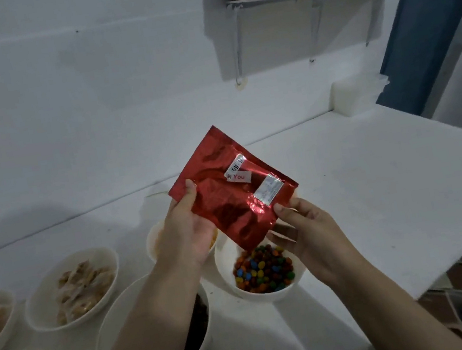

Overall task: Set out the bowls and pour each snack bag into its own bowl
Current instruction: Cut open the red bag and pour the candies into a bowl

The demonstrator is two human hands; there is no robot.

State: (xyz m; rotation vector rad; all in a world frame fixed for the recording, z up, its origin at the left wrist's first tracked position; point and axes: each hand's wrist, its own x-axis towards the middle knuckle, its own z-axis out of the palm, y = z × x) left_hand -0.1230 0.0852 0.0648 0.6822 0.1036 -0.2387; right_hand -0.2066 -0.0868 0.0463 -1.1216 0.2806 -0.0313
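Bag: red foil bag (234, 192), held tilted in the air, low corner pointing down into the candy bowl (261, 270) directly beneath.
Left hand: (186, 233) fingers closed on the bag's left edge, thumb on the front.
Right hand: (308, 229) fingers pinching the lower right edge; it sits nearer the low corner.
Axis: long diagonal runs from top corner, far, to low corner, near, over the bowl.
Bowl: coloured candies inside, on the tabletop (376, 182).
Judgement: bag looks flat, likely almost emptied.
Farther left: other filled bowls (73, 286).
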